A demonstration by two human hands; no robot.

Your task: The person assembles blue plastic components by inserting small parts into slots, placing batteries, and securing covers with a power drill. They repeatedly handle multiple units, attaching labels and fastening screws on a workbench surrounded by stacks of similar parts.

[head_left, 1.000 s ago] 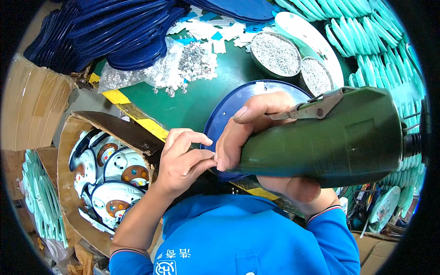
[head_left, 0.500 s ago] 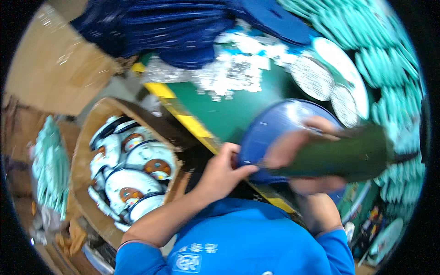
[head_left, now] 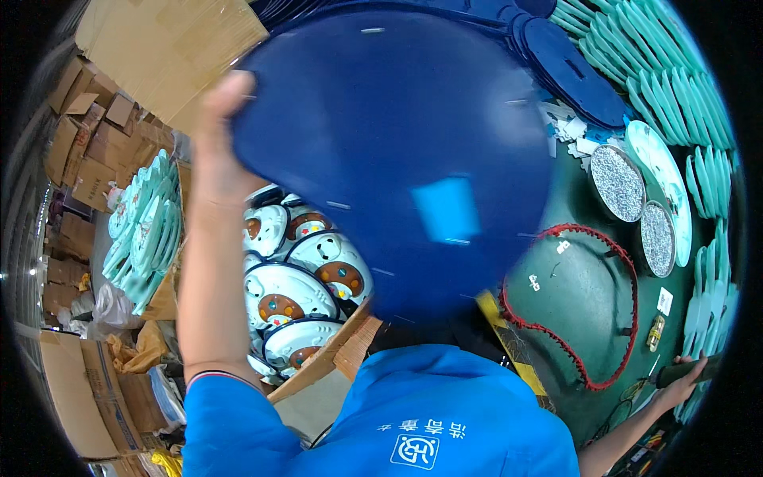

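My left hand (head_left: 216, 147) grips the left edge of a dark blue, kidney-shaped plastic panel (head_left: 373, 135). The panel is raised close in front of me and hides much of the middle of the view. Small white slots or marks run around its rim, and a light blue patch shows on its glossy face. At the far right, my right hand (head_left: 679, 389) is closed around the dark green handle of an electric screwdriver (head_left: 706, 369), partly cut off by the rim. On the green table between the hands lies a red kidney-shaped frame (head_left: 635, 294).
Below the panel stands a carton (head_left: 322, 358) of white toy bodies with brown parts. Two bowls of small silvery pieces (head_left: 617, 183) sit on the table near stacked turquoise panels (head_left: 668, 48). Dark blue panels (head_left: 568, 71) lie behind. Cardboard boxes (head_left: 103, 163) fill the far left.
The blue panel has come up off the table and moved left in my left hand, uncovering the red frame. My right hand has swung to the far right with the electric screwdriver.
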